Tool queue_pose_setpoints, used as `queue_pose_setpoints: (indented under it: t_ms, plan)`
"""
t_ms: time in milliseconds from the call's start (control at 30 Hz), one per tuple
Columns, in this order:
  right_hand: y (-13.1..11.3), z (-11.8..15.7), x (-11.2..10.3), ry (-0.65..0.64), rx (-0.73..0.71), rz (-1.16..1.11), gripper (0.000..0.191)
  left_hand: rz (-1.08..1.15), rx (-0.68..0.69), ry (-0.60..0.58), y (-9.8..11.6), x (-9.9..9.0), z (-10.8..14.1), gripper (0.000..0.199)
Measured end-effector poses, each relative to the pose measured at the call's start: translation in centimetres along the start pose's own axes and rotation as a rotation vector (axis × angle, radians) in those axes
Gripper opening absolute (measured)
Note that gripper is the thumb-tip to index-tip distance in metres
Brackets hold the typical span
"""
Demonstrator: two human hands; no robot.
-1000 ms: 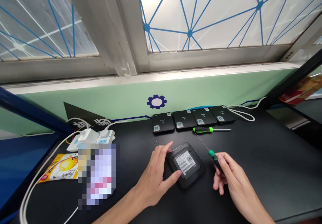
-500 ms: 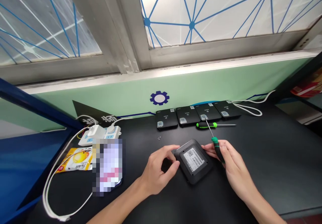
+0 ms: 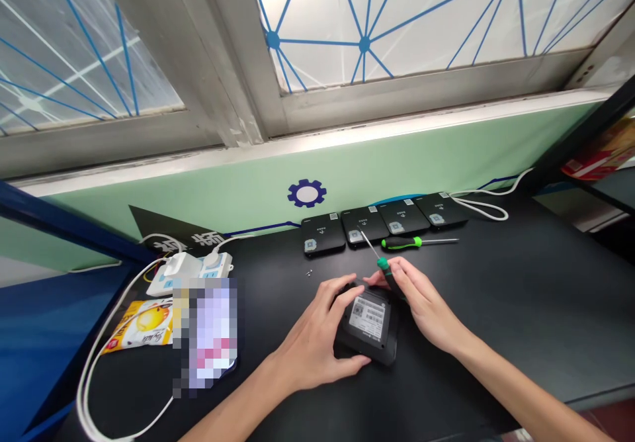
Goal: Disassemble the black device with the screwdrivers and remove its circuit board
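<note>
A black square-cornered device (image 3: 391, 333) with a white printed label lies on the dark table, label side up. My left hand (image 3: 317, 336) is closed around it, fingers over its far edge and thumb at its near edge. In my right hand (image 3: 421, 296) is a screwdriver (image 3: 383, 264) with a green and black handle. Its shaft slants up and to the left, with the tip clear of the device. Right-hand fingertips are at the device's far edge; whether they touch it I cannot tell.
Several black devices (image 3: 323, 233) stand in a row along the wall. In front lies a second screwdriver (image 3: 401, 243), lime green and black. Small screws (image 3: 309, 272) sit left of it. Further left are a power strip (image 3: 218, 266), a yellow snack packet (image 3: 143, 323), a blurred-out phone-like object (image 3: 213, 336) and white cables (image 3: 85, 376).
The device has turned on the table. My left hand has spread over it from its left corner. My right hand has moved left with the screwdriver. The whole view has shifted slightly.
</note>
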State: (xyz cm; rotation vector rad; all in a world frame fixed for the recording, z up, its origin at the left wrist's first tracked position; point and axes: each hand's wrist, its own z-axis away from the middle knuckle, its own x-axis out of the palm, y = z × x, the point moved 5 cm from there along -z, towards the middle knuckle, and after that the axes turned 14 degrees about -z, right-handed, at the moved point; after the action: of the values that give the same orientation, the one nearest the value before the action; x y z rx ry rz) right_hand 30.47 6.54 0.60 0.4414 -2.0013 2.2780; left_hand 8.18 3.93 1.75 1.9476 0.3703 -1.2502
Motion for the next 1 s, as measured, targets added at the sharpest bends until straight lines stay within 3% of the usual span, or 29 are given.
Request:
queue_pose_setpoints:
  t_ms: [167,400,700,1000]
  plan:
    - [-0.7,-2.1,1.3,-0.073,-0.044,-0.063,0.050,-0.048,0.023,0.004,0.3,0.1,-0.1,0.128]
    - [-1.5,-4.2,-0.1,-0.073,-0.058,-0.101,0.044,-0.125,-0.034,0.026,0.0,0.6,-0.1,0.123]
    - [-0.5,-4.0,-3.4,-0.005,0.061,-0.243,0.046,-0.187,-0.088,-0.010,0.1,0.7,-0.5,0.107]
    - [-0.4,-4.3,-3.4,0.013,0.095,-0.329,0.055,-0.255,-0.001,-0.035,0.8,1.2,-2.3,0.099]
